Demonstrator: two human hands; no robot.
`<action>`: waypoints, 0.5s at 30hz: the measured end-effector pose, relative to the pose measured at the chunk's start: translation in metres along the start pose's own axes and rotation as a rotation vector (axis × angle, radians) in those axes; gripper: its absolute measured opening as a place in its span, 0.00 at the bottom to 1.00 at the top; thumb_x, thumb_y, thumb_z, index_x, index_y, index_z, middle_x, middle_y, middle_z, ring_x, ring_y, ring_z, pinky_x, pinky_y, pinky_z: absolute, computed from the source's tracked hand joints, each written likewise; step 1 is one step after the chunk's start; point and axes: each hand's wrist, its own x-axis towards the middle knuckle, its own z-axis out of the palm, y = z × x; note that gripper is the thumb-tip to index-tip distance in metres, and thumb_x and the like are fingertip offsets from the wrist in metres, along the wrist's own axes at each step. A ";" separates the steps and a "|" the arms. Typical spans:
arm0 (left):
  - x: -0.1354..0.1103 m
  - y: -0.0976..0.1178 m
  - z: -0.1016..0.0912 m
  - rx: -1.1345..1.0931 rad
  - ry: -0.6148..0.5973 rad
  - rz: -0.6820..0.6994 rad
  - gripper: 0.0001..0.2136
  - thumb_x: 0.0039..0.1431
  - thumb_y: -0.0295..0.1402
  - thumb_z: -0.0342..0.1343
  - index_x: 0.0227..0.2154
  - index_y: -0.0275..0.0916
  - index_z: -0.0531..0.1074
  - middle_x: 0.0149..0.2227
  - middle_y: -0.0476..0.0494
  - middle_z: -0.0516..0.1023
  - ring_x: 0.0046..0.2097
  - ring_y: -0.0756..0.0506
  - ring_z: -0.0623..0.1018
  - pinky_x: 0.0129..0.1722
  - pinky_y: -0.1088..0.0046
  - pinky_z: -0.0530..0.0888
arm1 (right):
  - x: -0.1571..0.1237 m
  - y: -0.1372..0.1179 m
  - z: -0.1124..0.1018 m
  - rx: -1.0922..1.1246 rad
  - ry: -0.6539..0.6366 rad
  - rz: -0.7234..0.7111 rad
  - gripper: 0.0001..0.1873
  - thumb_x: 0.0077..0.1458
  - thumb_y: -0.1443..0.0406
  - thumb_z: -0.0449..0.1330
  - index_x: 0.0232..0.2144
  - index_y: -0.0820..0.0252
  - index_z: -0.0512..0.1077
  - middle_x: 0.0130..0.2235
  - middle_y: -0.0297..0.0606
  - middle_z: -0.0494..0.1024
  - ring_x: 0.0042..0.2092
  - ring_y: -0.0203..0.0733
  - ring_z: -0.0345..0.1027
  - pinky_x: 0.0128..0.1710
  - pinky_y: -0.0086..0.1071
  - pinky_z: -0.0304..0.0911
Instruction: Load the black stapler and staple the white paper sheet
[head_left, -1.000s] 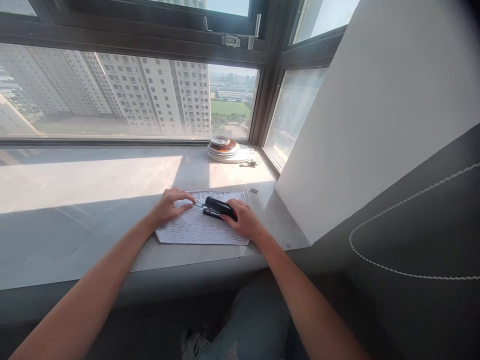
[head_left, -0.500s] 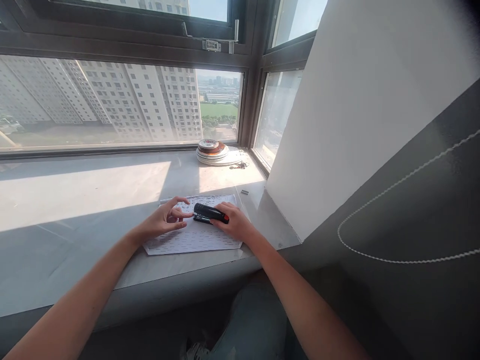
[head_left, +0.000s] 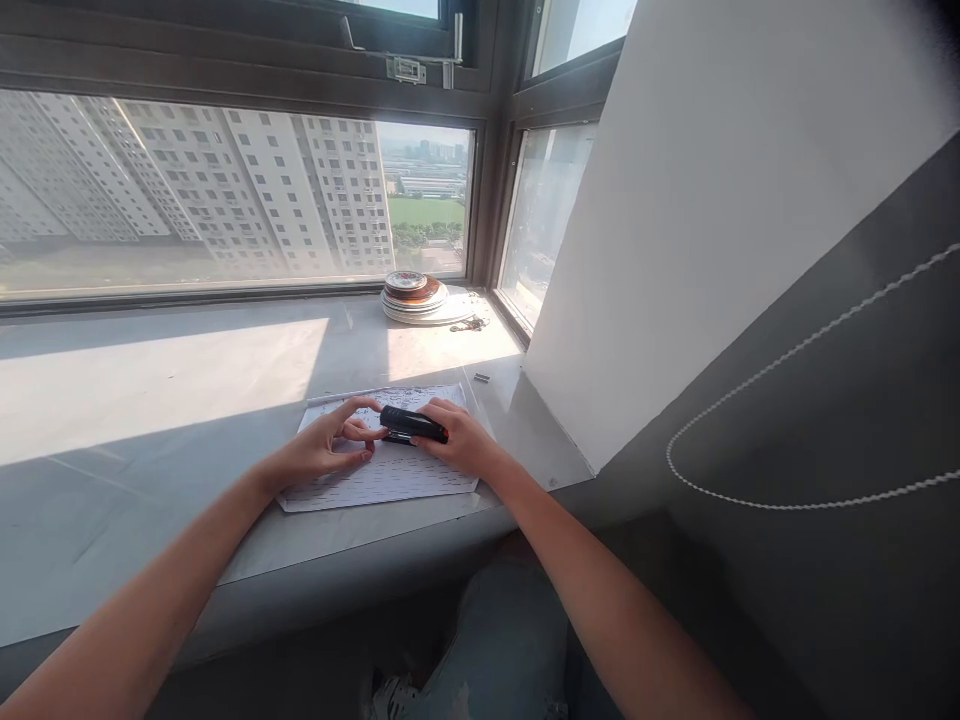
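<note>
A black stapler (head_left: pixel 411 423) with a red mark near its rear end is held above a sheet of printed paper (head_left: pixel 390 485). My right hand (head_left: pixel 459 440) wraps around the stapler's rear part, fingers over the top and thumb at the near side. A gap shows between the stapler's upper arm and its base. At the stapler's front end, my left hand (head_left: pixel 330 440) has its index and middle fingertips at or touching the nose. Its thumb stays apart below, over the paper, and the fingers are spread without closing on anything.
A short strip of staples (head_left: pixel 481 378) lies on the windowsill (head_left: pixel 150 420) beyond the paper. Stacked plates (head_left: pixel 414 300) stand in the far corner, with a small dark chain-like item (head_left: pixel 469 324) beside them. A white wall (head_left: pixel 637 220) slopes up at right, near a hanging beaded cord (head_left: pixel 750 500).
My left index fingertip has come up to the stapler's nose, closing the small space there. The whole view has shifted slightly; my right hand keeps its hold.
</note>
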 end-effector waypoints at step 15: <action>-0.035 -0.030 -0.037 0.374 0.799 -0.343 0.16 0.64 0.46 0.47 0.48 0.43 0.69 0.42 0.42 0.85 0.34 0.42 0.80 0.38 0.66 0.75 | -0.021 0.005 -0.025 0.029 -0.014 0.112 0.10 0.61 0.60 0.66 0.44 0.53 0.75 0.43 0.35 0.75 0.45 0.44 0.69 0.45 0.33 0.63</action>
